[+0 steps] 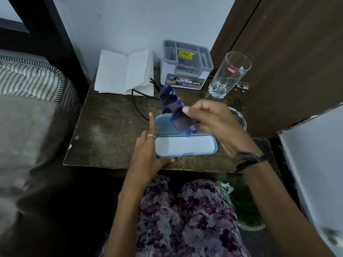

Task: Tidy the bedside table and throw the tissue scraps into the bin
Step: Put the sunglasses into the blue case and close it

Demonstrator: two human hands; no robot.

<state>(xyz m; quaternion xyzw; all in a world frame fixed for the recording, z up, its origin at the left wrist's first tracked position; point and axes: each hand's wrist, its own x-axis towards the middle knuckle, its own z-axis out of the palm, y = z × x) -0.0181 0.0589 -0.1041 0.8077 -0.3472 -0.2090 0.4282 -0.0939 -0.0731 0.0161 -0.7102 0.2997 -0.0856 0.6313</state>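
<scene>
Am pinching blue glasses in my right hand above open case; my left hand, fingers spread, is bracing case edge

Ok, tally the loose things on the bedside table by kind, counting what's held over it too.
Glasses case, open: 1
Blue sunglasses, in the right hand over the case: 1
Drinking glass: 1
Desk organiser: 1
Tissue stack: 1
Black cable: 1
Clear dish, mostly hidden behind the hand: 1
Total: 7
</scene>
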